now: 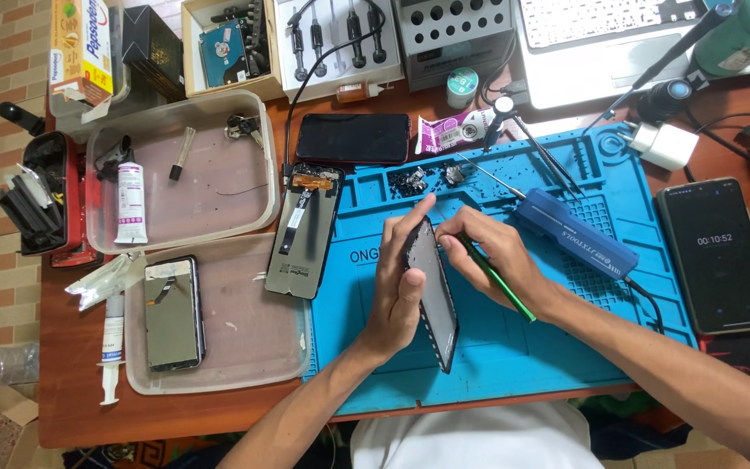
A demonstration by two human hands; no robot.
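Note:
My left hand (399, 282) grips a dark phone frame (435, 300) and holds it on edge above the blue work mat (557, 339). My right hand (490, 252) holds a thin green tool (498, 282), and its tip meets the upper edge of the frame. A loose phone screen panel (304, 230) with an orange flex cable lies just left of the mat. A black phone (352, 138) lies face down beyond it.
Two clear plastic trays (258, 195) stand at the left; the near one holds another screen (173, 313), the far one a glue tube (130, 204). A blue tool case (576, 234), tweezers (544, 156), a phone running a timer (718, 256) and a laptop (618, 39) lie to the right.

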